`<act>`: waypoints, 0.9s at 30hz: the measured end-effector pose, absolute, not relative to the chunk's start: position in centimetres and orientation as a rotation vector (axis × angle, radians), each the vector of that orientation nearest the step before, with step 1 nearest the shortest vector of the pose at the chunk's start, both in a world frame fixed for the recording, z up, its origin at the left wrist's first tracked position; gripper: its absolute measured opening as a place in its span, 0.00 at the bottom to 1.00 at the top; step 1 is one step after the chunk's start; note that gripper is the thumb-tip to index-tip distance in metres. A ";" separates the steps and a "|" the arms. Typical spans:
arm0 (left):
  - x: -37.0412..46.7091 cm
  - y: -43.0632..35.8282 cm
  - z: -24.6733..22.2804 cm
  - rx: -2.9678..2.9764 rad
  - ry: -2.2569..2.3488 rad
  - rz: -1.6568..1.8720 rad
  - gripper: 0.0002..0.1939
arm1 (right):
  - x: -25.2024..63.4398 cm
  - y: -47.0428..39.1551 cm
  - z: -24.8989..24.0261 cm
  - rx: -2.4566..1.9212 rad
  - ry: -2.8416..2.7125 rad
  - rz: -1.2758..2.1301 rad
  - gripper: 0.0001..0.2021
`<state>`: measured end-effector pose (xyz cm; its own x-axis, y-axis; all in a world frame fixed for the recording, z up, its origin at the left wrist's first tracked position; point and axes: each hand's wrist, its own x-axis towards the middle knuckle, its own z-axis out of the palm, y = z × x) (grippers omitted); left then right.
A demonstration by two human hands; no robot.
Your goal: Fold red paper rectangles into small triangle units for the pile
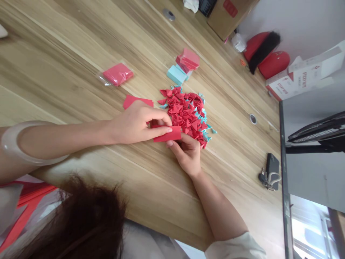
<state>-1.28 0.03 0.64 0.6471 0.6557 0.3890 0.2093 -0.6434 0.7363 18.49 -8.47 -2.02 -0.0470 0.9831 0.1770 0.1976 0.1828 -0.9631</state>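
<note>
A folded red paper strip (172, 133) is held between both hands above the wooden table. My left hand (137, 122), with a pale bangle on its wrist, pinches the strip's upper left part. My right hand (188, 151) grips its lower right edge between thumb and fingers. Just beyond the hands lies a heap of small folded red triangles (184, 111), with light blue ones (202, 115) among them. Flat red paper pieces (138, 101) lie partly under my left hand.
Behind the heap are a blue paper stack (176, 74) and a red stack (189, 59). A wrapped red packet (118, 74) lies further left. Keys (267, 180) and a black case (272, 163) are at right; a cardboard box (229, 16) stands at the back.
</note>
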 end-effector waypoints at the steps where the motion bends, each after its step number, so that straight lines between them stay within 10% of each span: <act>1: -1.3 0.0 0.6 2.203 0.676 0.855 0.09 | 18.5 -8.4 -2.0 -1.191 -1.466 0.993 0.18; 27: -0.9 0.1 0.8 2.132 0.721 0.603 0.12 | 18.5 -8.3 -2.4 -1.198 -1.301 1.026 0.17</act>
